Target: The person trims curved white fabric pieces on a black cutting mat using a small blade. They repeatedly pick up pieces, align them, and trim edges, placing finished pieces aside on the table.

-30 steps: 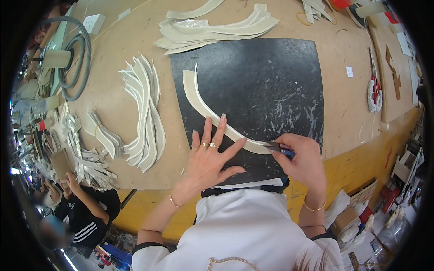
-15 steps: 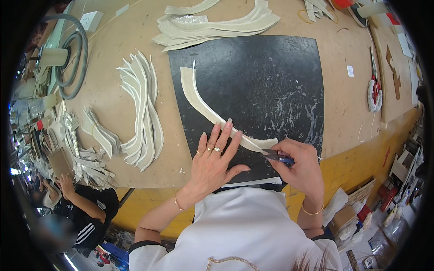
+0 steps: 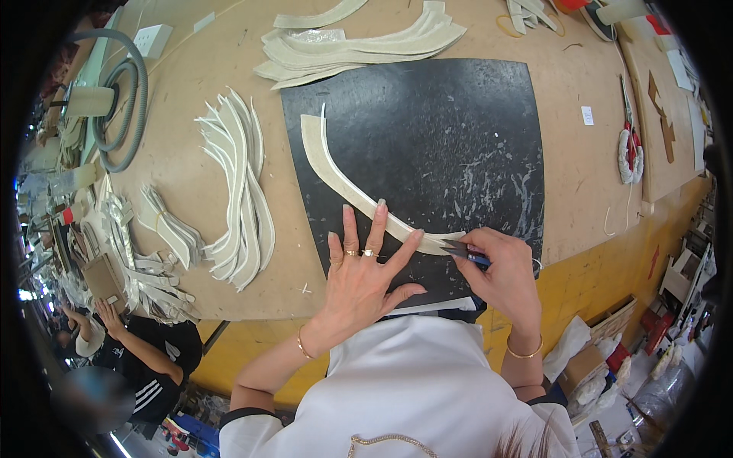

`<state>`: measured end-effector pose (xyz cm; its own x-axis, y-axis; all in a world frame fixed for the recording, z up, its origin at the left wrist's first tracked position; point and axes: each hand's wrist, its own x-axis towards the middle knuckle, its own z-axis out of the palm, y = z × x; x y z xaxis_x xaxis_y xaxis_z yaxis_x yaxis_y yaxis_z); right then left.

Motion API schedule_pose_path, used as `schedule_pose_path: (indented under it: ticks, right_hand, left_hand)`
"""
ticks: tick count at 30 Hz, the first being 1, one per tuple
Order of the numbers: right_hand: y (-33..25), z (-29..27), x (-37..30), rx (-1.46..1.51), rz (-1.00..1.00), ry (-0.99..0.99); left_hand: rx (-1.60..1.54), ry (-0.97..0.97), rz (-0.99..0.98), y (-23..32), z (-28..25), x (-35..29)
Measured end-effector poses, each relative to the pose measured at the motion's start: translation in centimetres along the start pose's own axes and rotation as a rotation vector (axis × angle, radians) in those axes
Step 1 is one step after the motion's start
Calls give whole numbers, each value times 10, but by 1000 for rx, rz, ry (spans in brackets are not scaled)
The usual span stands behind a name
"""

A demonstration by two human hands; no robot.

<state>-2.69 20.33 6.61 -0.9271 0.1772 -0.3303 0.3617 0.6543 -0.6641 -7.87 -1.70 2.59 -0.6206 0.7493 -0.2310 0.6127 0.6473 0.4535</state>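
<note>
A curved beige strip [image 3: 340, 180] with a narrow white edging lies on the black mat [image 3: 435, 137]. My left hand [image 3: 359, 278] rests flat with fingers spread, its fingertips pressing the strip's lower middle. My right hand [image 3: 505, 273] is closed around small snips [image 3: 472, 253] with dark blades and a blue handle. The blades point left, at the strip's right end, and look slightly parted. My right fingertips are at that end and hide its tip. The edging stands loose as a thin tail at the strip's upper left end.
Piles of similar strips lie left of the mat [image 3: 240, 183] and beyond it [image 3: 366, 47]. A smaller tied bundle [image 3: 172, 229] is farther left. Scissors with wrapped red-and-white handles [image 3: 631, 156] lie at the right. A grey hose [image 3: 137, 99] coils at upper left; another person [image 3: 145, 359] sits at lower left.
My left fingers have spread and slid slightly back, with the index fingertip now on the strip nearer the snips. The snips' tips have moved a little up onto the strip's end.
</note>
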Motion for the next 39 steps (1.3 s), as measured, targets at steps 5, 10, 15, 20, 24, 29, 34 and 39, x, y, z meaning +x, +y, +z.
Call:
schedule_pose_path:
  ticks: [5,10,15,20,24,29,34,39]
  right_hand:
    - [-3,1,-3,33,0,19]
    - [2,-2,-1,2,26,28]
    - [6,-7,2,-1,78,-8]
    - [7,-6,2,-2,80,-10]
    - [8,-4,3,8,36,41]
    - [8,-2,4,-14,55,28]
    - [7,-5,1,-8,26,42]
    - [14,-15,0,63,-1,45]
  left_hand:
    - [8,-17,22,1,4,-3]
    - [-2,23,106,0,5,0]
    - [-12,-38,86,4,-2,1]
    - [-4,13,54,15,2,3]
    - [-1,42,-14,25,9,1]
    - [40,59,-48,34,20,-2]
    - [-46,85,85,28,28,2]
    - [11,83,72,31,27,2]
